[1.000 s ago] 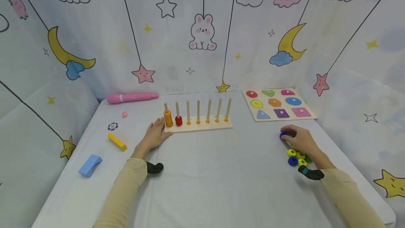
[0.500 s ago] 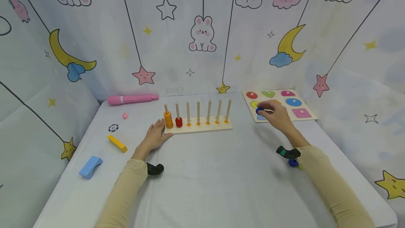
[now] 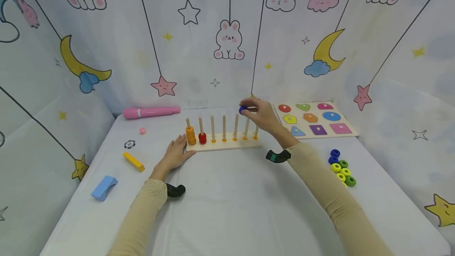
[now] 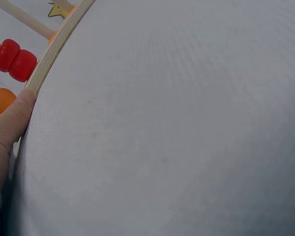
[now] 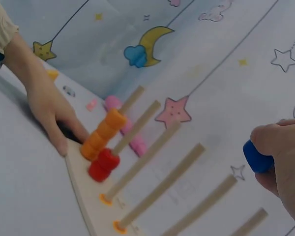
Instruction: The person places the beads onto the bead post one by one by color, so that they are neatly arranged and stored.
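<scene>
My right hand (image 3: 261, 113) pinches a blue bead (image 3: 243, 109) between thumb and fingers, up near the tops of the right-hand pegs. In the right wrist view the same blue bead (image 5: 258, 156) shows beside the thumb. Below it stands a wooden peg board (image 3: 227, 146) with a row of upright pegs. Orange beads (image 3: 190, 135) are stacked on the leftmost peg and red beads (image 3: 202, 138) on the one beside it; the other pegs carry none. My left hand (image 3: 174, 153) lies with extended fingers at the board's left end, its thumb (image 4: 22, 108) against the front edge.
Loose blue, yellow and green beads (image 3: 340, 172) cluster at the right. A shape puzzle board (image 3: 313, 129) lies behind them. Along the left are a pink tube-like toy (image 3: 152, 112), a small pink piece (image 3: 142, 130), a round chip (image 3: 129, 144), a yellow block (image 3: 134, 161) and a blue arch block (image 3: 104, 188).
My right hand has carried the blue bead from the loose beads at right, past the puzzle board, leftward to the pegs. The left hand keeps its place at the board.
</scene>
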Demonstrator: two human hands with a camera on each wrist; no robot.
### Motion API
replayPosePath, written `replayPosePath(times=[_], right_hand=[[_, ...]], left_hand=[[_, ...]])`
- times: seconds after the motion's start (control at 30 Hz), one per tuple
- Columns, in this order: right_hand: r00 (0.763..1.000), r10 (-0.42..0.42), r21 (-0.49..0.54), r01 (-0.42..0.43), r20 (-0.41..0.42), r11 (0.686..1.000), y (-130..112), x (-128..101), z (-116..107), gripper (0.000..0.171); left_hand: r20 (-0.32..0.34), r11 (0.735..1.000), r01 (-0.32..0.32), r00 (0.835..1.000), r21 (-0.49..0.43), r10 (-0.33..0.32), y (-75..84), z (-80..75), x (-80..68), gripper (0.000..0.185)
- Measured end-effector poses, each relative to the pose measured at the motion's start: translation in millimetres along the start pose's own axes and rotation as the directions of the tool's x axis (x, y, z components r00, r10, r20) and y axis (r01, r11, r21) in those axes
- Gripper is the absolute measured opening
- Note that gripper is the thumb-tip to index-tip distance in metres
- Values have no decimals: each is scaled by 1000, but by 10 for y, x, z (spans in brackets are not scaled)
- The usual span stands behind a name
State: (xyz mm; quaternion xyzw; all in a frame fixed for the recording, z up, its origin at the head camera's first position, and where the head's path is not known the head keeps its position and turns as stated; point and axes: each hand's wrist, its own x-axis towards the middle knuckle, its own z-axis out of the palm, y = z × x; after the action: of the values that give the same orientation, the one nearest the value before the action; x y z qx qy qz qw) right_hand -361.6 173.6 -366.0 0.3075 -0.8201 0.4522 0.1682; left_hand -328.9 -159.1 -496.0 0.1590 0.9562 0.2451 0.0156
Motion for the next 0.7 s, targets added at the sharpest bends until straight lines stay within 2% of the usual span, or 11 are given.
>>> replayPosePath(times=[0.17,0.37,0.53,0.7], right_hand=[[999,-10,-6,10,44,1000,-16,156,316,28],[996,-21,22,19,89,1000,-95,296,570,29],[987,-27,16,25,156,1000,-153,353,742,29],[984,-32,-23,36,173,999,-179,381,835,28]], left_hand=[[-11,1000,-8,1000,11,9,-11,23,9,77],[-11,1000,-2,1000,11,2,-2,19,9,77],[-9,1000,5,1000,2,-5,12,11,8,77],[-6,1000,10,1000,10,-10,14,20,13,78]])
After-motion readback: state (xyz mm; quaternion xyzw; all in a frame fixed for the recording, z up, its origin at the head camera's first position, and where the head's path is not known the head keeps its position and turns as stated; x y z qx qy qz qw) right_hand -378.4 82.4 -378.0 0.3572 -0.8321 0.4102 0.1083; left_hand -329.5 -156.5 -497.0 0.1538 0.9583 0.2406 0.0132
